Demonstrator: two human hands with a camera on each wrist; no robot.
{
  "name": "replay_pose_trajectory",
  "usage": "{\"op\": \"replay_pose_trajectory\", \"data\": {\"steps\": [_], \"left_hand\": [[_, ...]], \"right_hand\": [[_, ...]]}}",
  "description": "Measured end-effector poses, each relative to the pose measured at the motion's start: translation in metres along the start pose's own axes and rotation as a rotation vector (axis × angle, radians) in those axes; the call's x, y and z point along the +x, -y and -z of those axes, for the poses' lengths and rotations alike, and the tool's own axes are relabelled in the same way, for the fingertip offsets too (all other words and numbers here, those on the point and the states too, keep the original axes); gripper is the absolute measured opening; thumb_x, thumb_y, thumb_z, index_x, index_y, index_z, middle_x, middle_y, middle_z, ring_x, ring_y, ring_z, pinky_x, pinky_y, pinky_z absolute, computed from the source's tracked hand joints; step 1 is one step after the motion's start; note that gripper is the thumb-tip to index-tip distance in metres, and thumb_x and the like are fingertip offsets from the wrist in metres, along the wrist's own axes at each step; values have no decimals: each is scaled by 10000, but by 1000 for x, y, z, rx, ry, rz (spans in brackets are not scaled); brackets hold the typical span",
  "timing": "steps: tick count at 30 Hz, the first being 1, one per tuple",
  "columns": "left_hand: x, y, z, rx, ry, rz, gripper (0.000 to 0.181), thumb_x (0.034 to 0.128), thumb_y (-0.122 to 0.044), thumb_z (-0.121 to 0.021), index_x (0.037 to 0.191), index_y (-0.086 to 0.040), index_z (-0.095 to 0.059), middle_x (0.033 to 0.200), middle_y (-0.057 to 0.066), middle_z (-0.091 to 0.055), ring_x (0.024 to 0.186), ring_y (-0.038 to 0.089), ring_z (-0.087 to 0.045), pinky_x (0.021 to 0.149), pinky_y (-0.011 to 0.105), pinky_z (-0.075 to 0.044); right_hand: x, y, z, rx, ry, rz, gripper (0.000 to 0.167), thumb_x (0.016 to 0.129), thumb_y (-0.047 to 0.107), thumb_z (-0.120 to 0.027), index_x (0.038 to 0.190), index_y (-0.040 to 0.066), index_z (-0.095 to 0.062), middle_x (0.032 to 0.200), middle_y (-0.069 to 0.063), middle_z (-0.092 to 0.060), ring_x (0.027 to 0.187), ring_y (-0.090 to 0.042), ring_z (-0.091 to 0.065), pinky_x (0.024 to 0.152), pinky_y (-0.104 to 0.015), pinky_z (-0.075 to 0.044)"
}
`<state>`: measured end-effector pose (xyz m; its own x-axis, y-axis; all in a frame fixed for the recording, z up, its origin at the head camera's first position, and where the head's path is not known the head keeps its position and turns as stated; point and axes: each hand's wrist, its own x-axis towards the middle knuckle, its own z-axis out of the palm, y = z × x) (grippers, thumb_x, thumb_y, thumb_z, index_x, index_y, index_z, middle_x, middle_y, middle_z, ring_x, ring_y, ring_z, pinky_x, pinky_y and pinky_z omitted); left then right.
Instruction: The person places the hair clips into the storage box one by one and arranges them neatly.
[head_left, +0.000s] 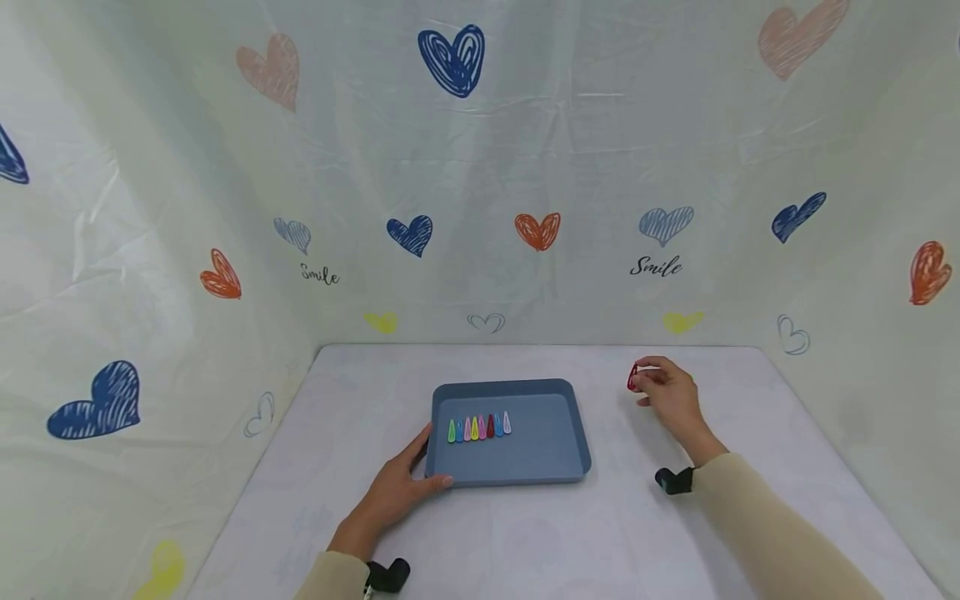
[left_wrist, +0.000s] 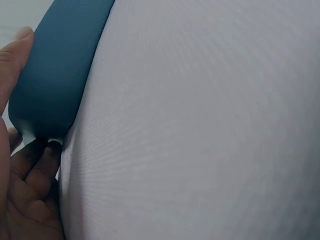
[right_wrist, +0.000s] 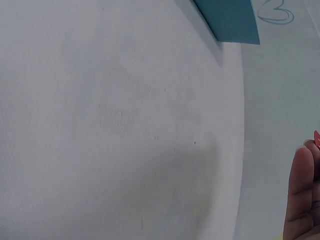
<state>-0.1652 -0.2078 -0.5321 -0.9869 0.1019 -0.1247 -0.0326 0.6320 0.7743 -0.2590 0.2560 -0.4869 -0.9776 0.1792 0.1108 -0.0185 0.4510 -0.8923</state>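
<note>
A blue-grey tray (head_left: pixel 540 454) lies on the table, with a row of several snap hair clips (head_left: pixel 475 428) in green, blue, pink, yellow, red and pale lilac on its left half. My left hand (head_left: pixel 393 496) grips the tray's near left corner. In the left wrist view the thumb (left_wrist: pixel 20 47) lies against the tray wall (left_wrist: pixel 57 65), and the other fingers bend at its corner. To the right of the tray, above the table, my right hand (head_left: pixel 671 400) pinches a red hair clip (head_left: pixel 632 377). The right wrist view shows only a sliver of that clip (right_wrist: pixel 317 138) beyond the fingertips.
The white-covered table (head_left: pixel 517 542) ends at a hanging sheet (head_left: pixel 480 167) printed with hearts and "Smile". Black straps with small blocks sit at both wrists. Part of the tray (right_wrist: pixel 230 20) shows at the top of the right wrist view.
</note>
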Motion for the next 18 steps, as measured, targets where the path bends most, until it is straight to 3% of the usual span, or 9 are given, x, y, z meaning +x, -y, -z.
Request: {"op": "replay_pose_trajectory", "data": {"steps": [9, 18], "left_hand": [[0, -1, 0, 3, 2, 1, 1069, 829, -574, -858, 1685, -271, -295, 1708, 115, -356, 1577, 399, -325, 1244, 624, -325], [0, 0, 0, 6, -3, -7, 1061, 834, -566, -857, 1684, -258, -300, 1709, 110, -353, 1579, 388, -328, 1246, 615, -328]], "right_hand": [[-6, 12, -14, 19, 21, 21, 283, 1037, 59, -667, 1316, 32, -628, 1124, -253, -712, 910, -239, -722, 672, -212, -624], [-12, 25, -34, 42, 61, 69, 227, 1032, 66, -674, 1257, 43, -653, 1080, -231, -747, 868, -212, -740, 649, -254, -639]]}}
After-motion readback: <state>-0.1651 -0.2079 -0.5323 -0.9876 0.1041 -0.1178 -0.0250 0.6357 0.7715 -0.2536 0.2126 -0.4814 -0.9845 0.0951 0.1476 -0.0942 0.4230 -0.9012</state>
